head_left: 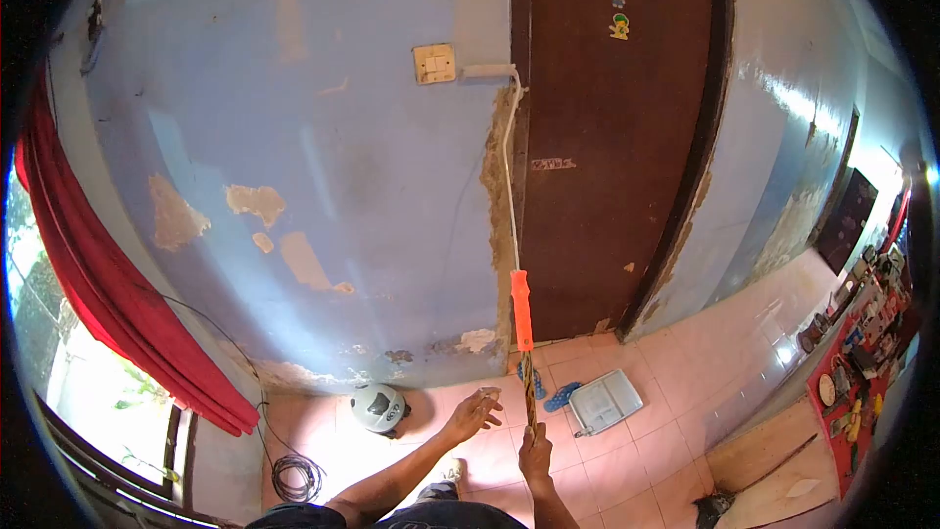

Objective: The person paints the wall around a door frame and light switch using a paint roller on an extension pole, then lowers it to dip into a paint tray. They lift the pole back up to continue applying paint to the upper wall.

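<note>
My right hand (535,456) is wrapped round the dark, striped pole of a paint roller (522,309) with an orange handle. Its long wire frame reaches up along the door frame, and the pale roller head (488,72) lies against the blue wall (372,157), just right of the light switch (434,65). Beside the pole, my left hand (475,413) hangs free with its fingers apart and slightly bent, touching nothing. On the floor to the right of the pole sits a paint tray (606,403).
Blue slippers (561,397) lie by the tray. A grey helmet (379,408) and a coiled cable (297,478) are on the tiled floor to the left. Red curtain (127,313) hangs by the window. A brown door (617,157) stands ahead; a cluttered red table (867,372) is at right.
</note>
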The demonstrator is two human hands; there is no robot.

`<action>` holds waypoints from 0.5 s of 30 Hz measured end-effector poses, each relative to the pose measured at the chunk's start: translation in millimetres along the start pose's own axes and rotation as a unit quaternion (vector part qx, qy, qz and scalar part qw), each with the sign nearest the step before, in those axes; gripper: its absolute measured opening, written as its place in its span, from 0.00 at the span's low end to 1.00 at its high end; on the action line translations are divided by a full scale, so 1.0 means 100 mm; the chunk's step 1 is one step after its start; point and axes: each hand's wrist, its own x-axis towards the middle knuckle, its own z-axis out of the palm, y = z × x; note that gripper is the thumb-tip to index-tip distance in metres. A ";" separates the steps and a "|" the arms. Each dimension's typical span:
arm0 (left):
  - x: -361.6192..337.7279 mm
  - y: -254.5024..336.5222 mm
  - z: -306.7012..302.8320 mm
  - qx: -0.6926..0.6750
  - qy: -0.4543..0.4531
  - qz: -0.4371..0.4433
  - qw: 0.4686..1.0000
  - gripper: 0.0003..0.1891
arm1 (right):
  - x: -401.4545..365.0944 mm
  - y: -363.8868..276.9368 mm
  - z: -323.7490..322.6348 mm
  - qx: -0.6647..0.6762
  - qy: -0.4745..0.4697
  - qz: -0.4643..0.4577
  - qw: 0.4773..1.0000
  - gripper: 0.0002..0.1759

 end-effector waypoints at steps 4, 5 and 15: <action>0.05 -0.02 0.01 -0.001 0.001 -0.002 1.000 0.26 | 0.39 -0.41 -0.12 0.006 0.036 -0.056 0.998 0.11; 0.05 0.00 0.01 -0.002 0.001 0.000 1.000 0.26 | 0.54 -0.57 -0.15 0.005 0.052 -0.076 0.996 0.11; -0.02 0.02 -0.10 -0.012 0.031 0.023 0.999 0.31 | 1.31 -1.40 -0.27 0.018 0.081 -0.134 0.987 0.22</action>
